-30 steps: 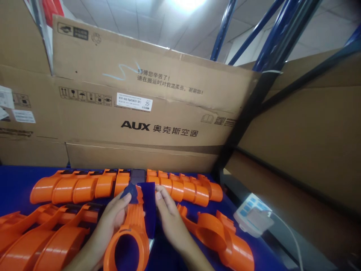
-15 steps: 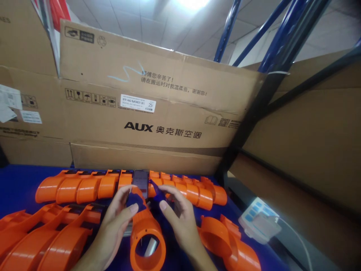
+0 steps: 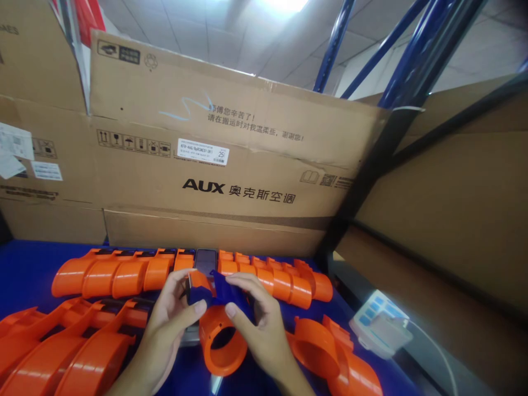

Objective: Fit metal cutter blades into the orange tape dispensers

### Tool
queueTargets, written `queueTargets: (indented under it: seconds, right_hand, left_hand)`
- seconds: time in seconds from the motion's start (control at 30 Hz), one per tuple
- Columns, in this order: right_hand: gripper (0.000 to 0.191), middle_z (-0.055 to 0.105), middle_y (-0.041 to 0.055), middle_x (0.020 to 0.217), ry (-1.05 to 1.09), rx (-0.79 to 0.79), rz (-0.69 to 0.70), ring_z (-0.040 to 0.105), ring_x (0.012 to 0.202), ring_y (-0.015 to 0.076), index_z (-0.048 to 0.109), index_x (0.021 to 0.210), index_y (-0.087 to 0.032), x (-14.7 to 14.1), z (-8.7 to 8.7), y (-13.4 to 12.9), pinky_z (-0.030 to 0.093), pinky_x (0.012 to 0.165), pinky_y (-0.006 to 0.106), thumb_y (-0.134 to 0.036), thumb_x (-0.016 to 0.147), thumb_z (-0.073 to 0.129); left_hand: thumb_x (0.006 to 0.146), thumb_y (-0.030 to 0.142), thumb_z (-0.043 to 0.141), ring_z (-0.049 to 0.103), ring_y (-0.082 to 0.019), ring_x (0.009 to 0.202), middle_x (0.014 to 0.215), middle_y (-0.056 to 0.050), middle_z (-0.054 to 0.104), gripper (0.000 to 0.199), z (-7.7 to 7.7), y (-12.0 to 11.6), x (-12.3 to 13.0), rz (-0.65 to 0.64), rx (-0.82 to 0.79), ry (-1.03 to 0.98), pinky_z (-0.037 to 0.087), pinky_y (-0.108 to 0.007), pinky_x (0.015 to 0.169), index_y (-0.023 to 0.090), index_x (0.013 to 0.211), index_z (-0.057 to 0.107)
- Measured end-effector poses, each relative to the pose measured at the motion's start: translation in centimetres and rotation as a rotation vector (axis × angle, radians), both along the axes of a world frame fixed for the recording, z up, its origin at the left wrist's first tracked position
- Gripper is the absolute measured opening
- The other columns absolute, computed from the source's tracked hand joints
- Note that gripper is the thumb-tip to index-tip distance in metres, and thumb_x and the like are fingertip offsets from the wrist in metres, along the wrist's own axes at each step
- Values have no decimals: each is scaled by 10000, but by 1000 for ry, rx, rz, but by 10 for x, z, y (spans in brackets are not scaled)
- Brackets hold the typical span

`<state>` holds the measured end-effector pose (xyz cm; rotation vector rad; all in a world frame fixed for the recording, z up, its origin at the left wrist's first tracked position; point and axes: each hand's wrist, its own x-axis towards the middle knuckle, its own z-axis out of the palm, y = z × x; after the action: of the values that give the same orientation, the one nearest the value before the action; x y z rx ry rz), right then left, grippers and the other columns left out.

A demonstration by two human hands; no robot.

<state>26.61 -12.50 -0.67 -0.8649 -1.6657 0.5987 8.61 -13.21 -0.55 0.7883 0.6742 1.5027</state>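
My left hand [image 3: 171, 316] is closed on an orange plastic tape dispenser [image 3: 225, 360], its round hub facing me. Dark blue plastic covers part of the dispenser's upper end, under my left thumb. A dark blue plastic piece [image 3: 225, 289] is pinched between the thumb and fingers of my right hand [image 3: 262, 319]. This piece lies against or just beside the dispenser's upper end; whether they are joined cannot be made out. My right fingers hide some of it.
Orange dispensers [image 3: 127, 278] line the back of the blue surface [image 3: 28, 264], with a phone [image 3: 205, 261] among them. Larger-looking ones [image 3: 97, 357] lie front left, others [image 3: 315, 344] right. A cardboard wall [image 3: 256, 148] stands behind; a power strip [image 3: 379, 322] is at right.
The dispenser's hub has tilted up and shifted slightly right. My right hand has brought the blue piece leftward, over the dispenser's upper end, and more of the piece shows.
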Motion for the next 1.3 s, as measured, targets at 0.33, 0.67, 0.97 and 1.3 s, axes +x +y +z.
queueTargets:
  seconds: [0.33, 0.67, 0.97, 1.3]
  right_hand:
    - [304, 724, 77, 1200, -18, -5, -11, 680, 1132, 268, 711, 1209, -280, -3, 2, -3, 533, 1010, 422, -274, 905, 713]
    - [345, 744, 61, 1174, -47, -24, -16, 702, 1063, 263, 689, 1224, -284, -4, 4, -11, 553, 971, 399, -294, 883, 738]
    - [529, 711, 100, 1313, -95, 1, 1, 678, 1198, 321, 622, 1361, -288, -3, -2, -15, 550, 1029, 471, -437, 873, 760]
    - [745, 692, 105, 1027, -427, 284, -215, 683, 911, 293, 566, 1469, -295, 1, -11, -6, 595, 833, 462, -448, 799, 852]
  left_hand:
    - [713, 255, 862, 673, -223, 1043, 1144, 8, 727, 430, 4, -4, 1, 12, 10, 27, 521, -290, 890, 333, 1107, 705]
    - [726, 269, 858, 624, -295, 1183, 1298, -31, 686, 574, -9, -2, -6, -42, 38, 9, 523, -344, 928, 346, 1258, 658]
    - [716, 304, 866, 305, -351, 1533, 1530, -17, 580, 598, -22, -4, -12, -16, 30, 23, 365, -436, 1196, 363, 1283, 688]
    - [736, 316, 867, 532, -332, 1388, 1401, -35, 693, 577, -12, -1, -10, 5, 99, 110, 424, -349, 1134, 339, 1286, 693]
